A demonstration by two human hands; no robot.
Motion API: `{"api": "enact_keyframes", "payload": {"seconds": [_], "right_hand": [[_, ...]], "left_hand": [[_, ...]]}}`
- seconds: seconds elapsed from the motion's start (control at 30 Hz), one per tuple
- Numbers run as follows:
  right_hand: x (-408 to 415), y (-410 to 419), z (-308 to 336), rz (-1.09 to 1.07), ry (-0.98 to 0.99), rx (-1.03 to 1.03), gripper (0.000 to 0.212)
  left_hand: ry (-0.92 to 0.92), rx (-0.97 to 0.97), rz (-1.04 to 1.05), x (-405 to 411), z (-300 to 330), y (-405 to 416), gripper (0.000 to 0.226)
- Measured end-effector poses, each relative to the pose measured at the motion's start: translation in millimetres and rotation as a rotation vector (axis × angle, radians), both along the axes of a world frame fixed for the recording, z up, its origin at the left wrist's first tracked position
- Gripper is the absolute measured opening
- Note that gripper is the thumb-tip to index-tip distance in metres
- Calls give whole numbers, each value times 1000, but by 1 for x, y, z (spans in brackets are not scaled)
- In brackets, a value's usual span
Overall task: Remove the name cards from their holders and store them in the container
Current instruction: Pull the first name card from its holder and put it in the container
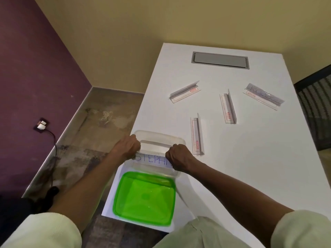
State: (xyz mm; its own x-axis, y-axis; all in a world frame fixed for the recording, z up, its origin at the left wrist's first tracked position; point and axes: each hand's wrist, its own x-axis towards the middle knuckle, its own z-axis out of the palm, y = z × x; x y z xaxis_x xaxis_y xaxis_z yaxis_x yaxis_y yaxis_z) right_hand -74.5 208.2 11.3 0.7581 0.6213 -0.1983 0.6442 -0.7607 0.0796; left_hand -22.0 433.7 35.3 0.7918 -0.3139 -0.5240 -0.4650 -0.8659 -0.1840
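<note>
My left hand (128, 146) and right hand (177, 156) pinch the card (152, 159) over the container (159, 140); next I lower it in.

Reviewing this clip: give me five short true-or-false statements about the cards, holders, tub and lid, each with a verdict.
1. Both hands, left and right, hold a name card over the clear container. True.
2. The green lid is on the container. False: it lies on the table, nearer the person.
3. Four holders lie on the table. True.
4. Every holder is empty. False: the far-right holder has a written card.
5. The held card reads "KORAY". False: it shows "STEPH".
</note>
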Motion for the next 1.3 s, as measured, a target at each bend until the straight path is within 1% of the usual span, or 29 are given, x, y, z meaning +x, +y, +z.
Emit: {"api": "enact_keyframes", "payload": {"seconds": [0.13,0.23,0.33,0.43,0.53,0.57,0.6,0.67,0.73,0.8,0.83,0.9,0.93,1.0,1.1,1.23,1.3], "right_hand": [[-2,6,-12,22,18,25,22],[-4,11,-16,31,68,-13,6],[-5,15,-18,27,94,-15,17],[-5,16,-19,-7,116,4,19],[-5,17,-18,-4,121,1,12],[-5,17,-17,-22,135,6,15],[-5,17,-18,-37,160,-9,22],[-6,18,-26,-29,137,-7,38],[-7,16,-27,-49,120,-6,42],[-8,17,-28,-37,168,-50,30],[-8,17,-30,-27,162,-53,23],[-8,18,-28,-38,169,-58,17],[-7,18,-28,-49,145,-43,17],[-8,19,-28,-44,166,-52,13],[-9,17,-27,-55,155,-58,21],[-6,17,-19,-113,199,8,18],[-2,16,-11,-120,182,70,16]], "left_hand": [[-30,71,-84,-7,-5,-5,32],[-65,128,-169,-11,-3,-9,28],[-64,178,-235,-14,0,-10,20],[-57,177,-263,-15,-2,-9,17],[-55,168,-283,-15,-6,-12,18],[-57,168,-292,-15,-7,-13,18],[-58,167,-298,-15,-8,-15,18],[-58,165,-300,-16,-10,-16,20],[-54,158,-293,-17,-12,-15,20],[-53,154,-294,-18,-16,-13,21],[-51,152,-295,-18,-18,-12,22],[-54,146,-289,-18,-23,-11,23],[-57,143,-281,-18,-26,-11,24],[-64,142,-266,-19,-29,-11,23],[-55,170,-247,-19,-33,-12,22],[-45,210,-170,-19,-21,-22,39],[-76,192,-131,-15,-12,-28,32]]}}
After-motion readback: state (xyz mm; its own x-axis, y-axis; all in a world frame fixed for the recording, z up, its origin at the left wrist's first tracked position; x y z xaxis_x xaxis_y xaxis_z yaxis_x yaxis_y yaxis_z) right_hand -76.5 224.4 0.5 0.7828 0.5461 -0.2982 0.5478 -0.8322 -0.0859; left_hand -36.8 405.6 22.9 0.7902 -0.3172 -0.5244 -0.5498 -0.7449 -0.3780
